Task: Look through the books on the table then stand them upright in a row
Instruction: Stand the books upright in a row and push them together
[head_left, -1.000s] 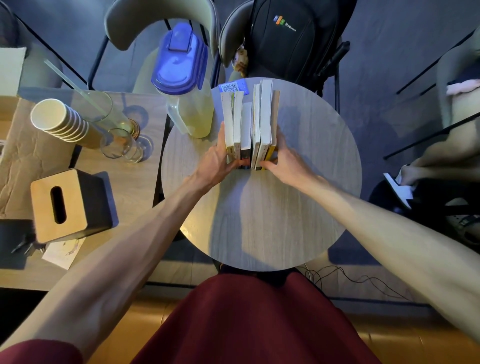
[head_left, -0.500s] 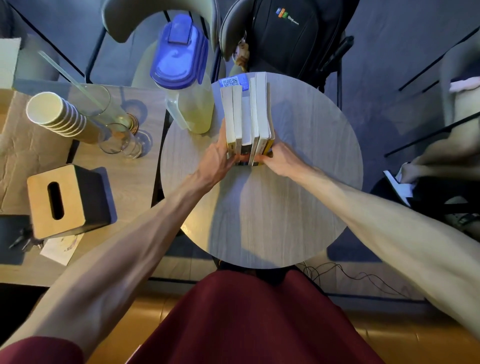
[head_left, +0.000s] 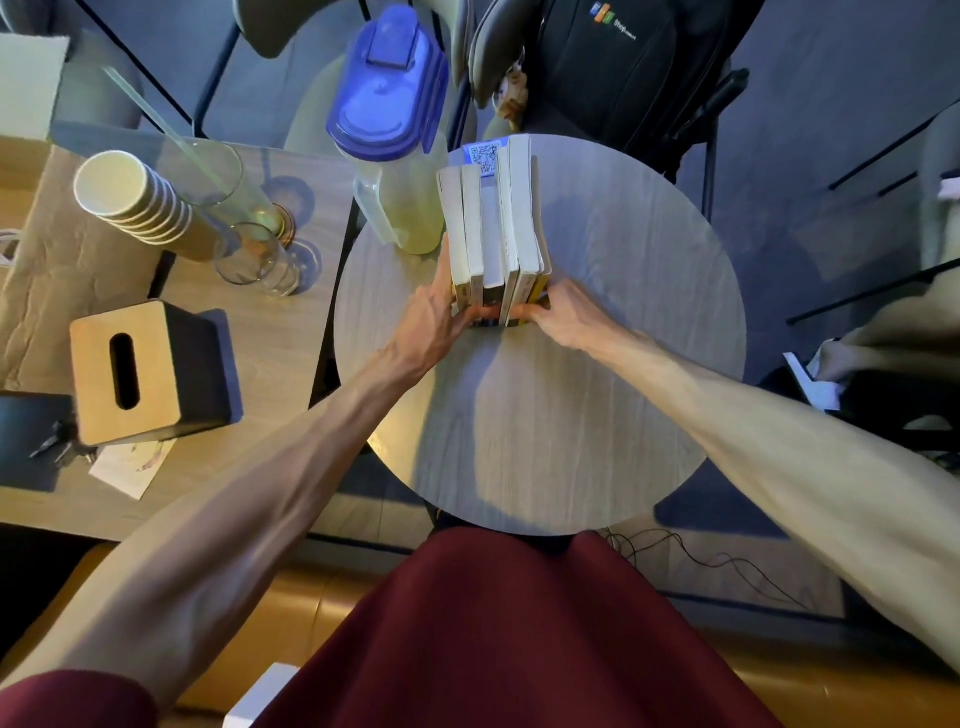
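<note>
— On the round table, toward its far edge, the books stand upright, packed side by side. Why a hand at each end?

— My guess: to square the near edges and stop the row toppling. The left hand presses flat against the outer left book; the right hand cups the right end, fingertips curled onto the spines.

— And the pitcher?

— Just beside the left end; whether it touches, I cannot tell.

You get dim, bluish light; on the round table your forearms throw soft shadows toward you. Wide-angle bending curves everything beyond its rim.
</note>
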